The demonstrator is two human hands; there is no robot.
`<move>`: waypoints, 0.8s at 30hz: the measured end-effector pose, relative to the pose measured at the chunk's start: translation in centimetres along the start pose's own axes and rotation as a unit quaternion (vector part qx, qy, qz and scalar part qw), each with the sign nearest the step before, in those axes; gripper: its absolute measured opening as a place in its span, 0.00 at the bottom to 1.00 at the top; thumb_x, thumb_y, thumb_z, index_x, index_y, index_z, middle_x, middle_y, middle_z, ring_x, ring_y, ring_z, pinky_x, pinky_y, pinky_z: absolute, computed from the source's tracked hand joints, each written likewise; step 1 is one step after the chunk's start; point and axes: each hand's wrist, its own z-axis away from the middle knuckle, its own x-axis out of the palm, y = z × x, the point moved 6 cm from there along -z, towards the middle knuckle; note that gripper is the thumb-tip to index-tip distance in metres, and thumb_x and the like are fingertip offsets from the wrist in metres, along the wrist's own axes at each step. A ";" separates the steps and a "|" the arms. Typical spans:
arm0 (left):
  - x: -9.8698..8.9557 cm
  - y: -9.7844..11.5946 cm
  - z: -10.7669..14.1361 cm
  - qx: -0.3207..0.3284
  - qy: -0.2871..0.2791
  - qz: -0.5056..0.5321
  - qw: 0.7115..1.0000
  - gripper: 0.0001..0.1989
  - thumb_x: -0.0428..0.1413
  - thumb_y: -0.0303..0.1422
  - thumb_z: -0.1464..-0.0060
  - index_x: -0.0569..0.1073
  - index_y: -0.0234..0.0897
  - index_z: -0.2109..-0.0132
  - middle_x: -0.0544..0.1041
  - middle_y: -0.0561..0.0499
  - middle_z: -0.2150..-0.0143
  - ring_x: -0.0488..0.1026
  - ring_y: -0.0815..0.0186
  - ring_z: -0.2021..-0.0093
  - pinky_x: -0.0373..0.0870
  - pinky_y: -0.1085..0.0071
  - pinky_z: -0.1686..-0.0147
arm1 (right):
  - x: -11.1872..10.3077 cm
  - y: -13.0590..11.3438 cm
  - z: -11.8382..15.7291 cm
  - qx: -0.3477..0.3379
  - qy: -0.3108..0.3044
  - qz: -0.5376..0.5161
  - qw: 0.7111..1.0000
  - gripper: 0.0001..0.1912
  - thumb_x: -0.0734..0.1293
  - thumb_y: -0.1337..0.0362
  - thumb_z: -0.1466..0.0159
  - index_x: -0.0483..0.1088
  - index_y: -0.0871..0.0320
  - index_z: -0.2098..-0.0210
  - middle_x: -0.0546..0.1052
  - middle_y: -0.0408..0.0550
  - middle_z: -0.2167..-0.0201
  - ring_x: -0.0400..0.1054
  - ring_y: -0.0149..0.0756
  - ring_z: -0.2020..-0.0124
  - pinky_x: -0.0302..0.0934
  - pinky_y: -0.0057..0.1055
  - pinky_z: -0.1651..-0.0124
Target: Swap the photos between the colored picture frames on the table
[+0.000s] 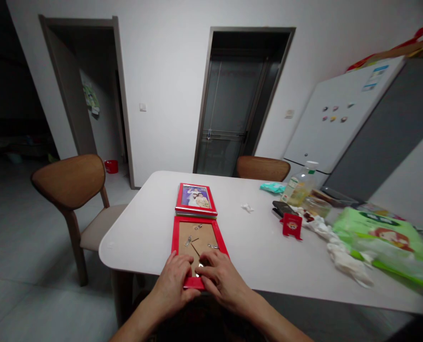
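A red picture frame (175, 237) lies face down at the table's near edge, its brown backing board (185, 232) upward. Small metal clips sit around the board, and a thin dark strip crosses its middle. My left hand (175, 279) holds the frame's lower left corner, thumb along the near edge and fingers over the side. Curled over the lower right part is my right hand (221, 279), its fingertips pressing at a shiny metal clip (197, 271) and its thumb at the near edge. Just beyond lies a stack of frames, with a red framed photo (196, 197) on top.
A white table (143, 228) spreads around the frames. To the right are crumpled tissue (247, 207), a red phone stand (292, 225), a dark phone-like object (282, 208), a plastic bottle (299, 185) and a green tissue pack (386, 232). Wooden chairs (71, 183) stand at the left and far side.
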 end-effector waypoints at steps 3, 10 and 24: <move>0.1 -0.2 0.0 0.002 0.005 0.003 1.000 0.12 0.60 0.32 0.64 0.65 0.37 0.70 0.69 0.46 0.55 0.65 0.58 0.53 0.50 0.54 0.47 | -0.2 -0.5 0.0 -0.010 -0.011 0.007 1.000 0.10 0.57 0.66 0.42 0.70 0.54 0.71 0.66 0.46 0.65 0.56 0.35 0.61 0.51 0.34 0.57; 0.2 -0.5 0.2 -0.002 0.014 0.019 1.000 0.13 0.61 0.31 0.64 0.65 0.37 0.71 0.69 0.47 0.54 0.64 0.59 0.52 0.50 0.56 0.47 | -0.6 -0.9 0.4 -0.038 -0.052 0.016 0.998 0.09 0.60 0.62 0.45 0.67 0.53 0.65 0.66 0.45 0.63 0.54 0.36 0.59 0.49 0.35 0.54; -0.3 -0.6 0.6 -0.021 0.001 0.058 0.998 0.11 0.59 0.26 0.64 0.64 0.37 0.71 0.68 0.47 0.54 0.63 0.60 0.52 0.48 0.58 0.46 | 1.0 3.1 -3.3 0.073 0.020 -0.021 0.997 0.14 0.55 0.67 0.42 0.65 0.59 0.58 0.68 0.50 0.62 0.59 0.35 0.60 0.53 0.31 0.57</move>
